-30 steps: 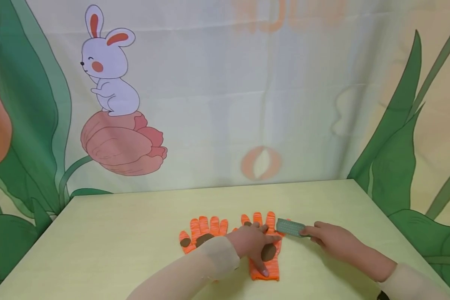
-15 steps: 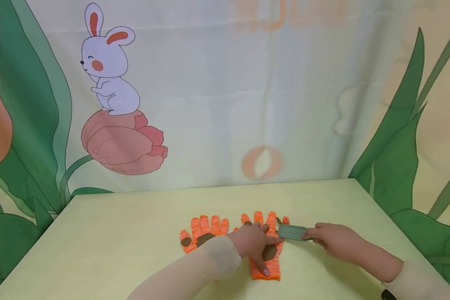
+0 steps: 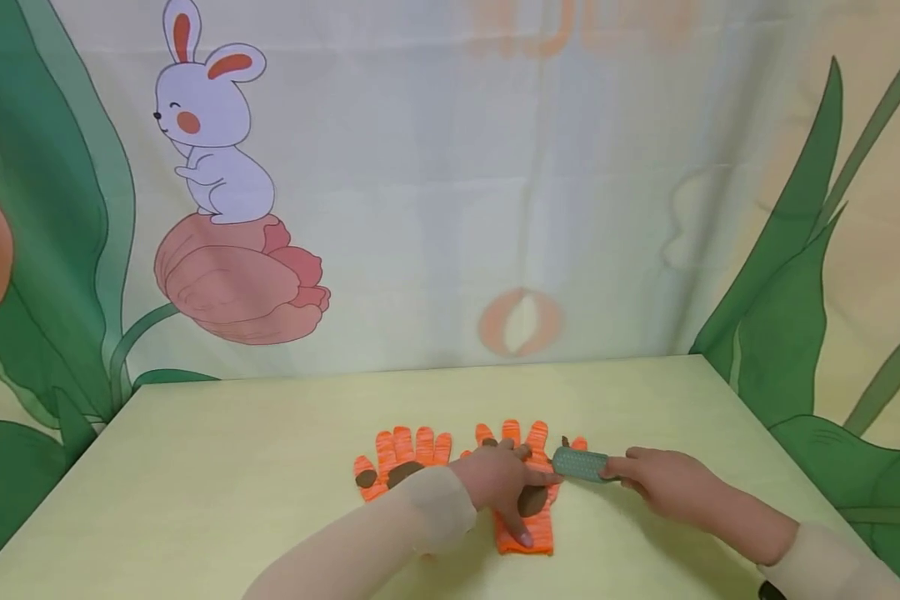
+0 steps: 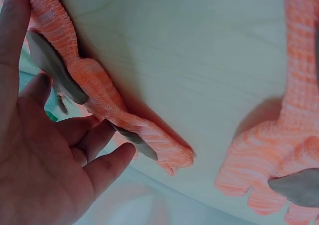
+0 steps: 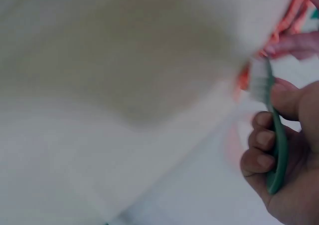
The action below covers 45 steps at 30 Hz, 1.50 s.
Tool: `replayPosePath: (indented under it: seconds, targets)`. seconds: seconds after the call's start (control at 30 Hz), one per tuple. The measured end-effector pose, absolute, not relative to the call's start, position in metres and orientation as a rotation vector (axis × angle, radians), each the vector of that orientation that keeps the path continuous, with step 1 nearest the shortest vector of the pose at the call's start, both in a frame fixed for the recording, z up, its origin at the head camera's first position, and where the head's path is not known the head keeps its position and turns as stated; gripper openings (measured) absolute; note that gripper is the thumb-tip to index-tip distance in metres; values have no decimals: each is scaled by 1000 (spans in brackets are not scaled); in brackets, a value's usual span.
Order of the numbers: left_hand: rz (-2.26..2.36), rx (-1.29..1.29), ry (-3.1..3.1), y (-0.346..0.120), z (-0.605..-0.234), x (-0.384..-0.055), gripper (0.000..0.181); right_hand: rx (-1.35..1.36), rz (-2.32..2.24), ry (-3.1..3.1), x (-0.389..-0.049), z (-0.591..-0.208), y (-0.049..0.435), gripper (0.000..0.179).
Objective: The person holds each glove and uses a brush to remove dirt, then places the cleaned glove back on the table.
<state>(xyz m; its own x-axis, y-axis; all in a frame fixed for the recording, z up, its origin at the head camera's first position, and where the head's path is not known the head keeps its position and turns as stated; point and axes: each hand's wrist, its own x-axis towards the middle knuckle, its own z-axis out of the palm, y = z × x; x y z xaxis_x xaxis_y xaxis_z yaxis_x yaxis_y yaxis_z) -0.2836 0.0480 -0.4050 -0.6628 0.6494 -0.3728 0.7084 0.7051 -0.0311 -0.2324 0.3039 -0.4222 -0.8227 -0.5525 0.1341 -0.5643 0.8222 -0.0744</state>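
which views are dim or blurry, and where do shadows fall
Head view: brightest, rabbit print crisp, soft shadow on the table below the right hand; left wrist view: dimmer, dark shadow along the glove by the left hand; right wrist view: hazy, green brush blurred at its bristle end, broad murky shadow across the table.

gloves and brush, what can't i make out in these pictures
1. Left glove's lower end: head view, hidden by the left sleeve; left wrist view, cut off by the top edge.
2. Right glove's middle: head view, partly covered by the left hand.
3. Whether the green brush's bristles touch the right glove: right wrist view, too blurred.
4. Dark object by the right sleeve: head view, cut off by the bottom edge.
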Motion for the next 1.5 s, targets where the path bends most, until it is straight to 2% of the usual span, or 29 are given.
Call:
replayPosePath:
  seconds: [0.23, 0.47, 0.67, 0.93, 1.13, 1.33, 1.5]
  targets:
    - [-193, 1066, 2561, 46, -408, -284, 89, 884, 321, -2887, -241, -421, 289, 19]
    - [-201, 1045, 2559, 46, -404, -283, 89, 888, 155, -2911, -237, -421, 297, 18]
    - [-147, 1004, 2549, 46, -405, -282, 89, 909, 267, -2869, -242, -419, 293, 19]
    - [-206, 993, 2556, 47, -406, -286, 92, 809, 45, -2781, -241, -427, 303, 25]
    - [-160, 994, 2544, 47, -408, -285, 90, 904, 174, -2786, -244, -428, 296, 25]
    - [-182, 1008, 2532, 47, -406, -286, 92, 695, 47, -2774, -246, -425, 308, 24]
    - [-196, 1011, 2541, 46, -406, -286, 91, 863, 143, -2755, -244, -425, 297, 26]
